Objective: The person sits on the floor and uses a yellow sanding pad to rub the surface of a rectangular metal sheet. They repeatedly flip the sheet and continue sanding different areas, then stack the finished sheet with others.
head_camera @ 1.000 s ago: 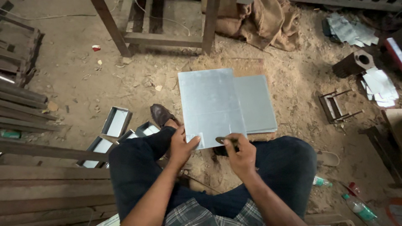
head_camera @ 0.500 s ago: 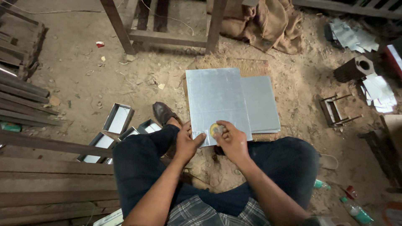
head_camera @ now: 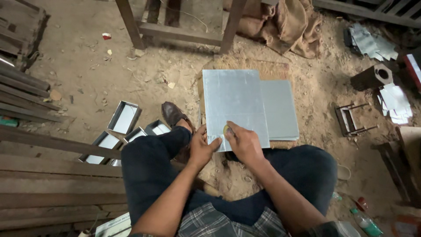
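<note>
Hands are both down at the near edge of a grey metal sheet [head_camera: 234, 103] lying flat on the sandy floor [head_camera: 87, 83], stacked on a second sheet [head_camera: 280, 109] poking out to the right. Left hand [head_camera: 202, 149] pinches the sheet's near-left corner, right hand [head_camera: 243, 144] curls around a small round yellowish thing [head_camera: 226, 130] resting on the sheet. Shallow metal trays [head_camera: 125, 116] sit off to the left by the brown shoe [head_camera: 172, 113].

Silvery grey metal sheet [head_camera: 234, 103], dark blue trousers [head_camera: 149, 166], plaid shirt [head_camera: 228, 224], brown shoe [head_camera: 173, 114]
</note>
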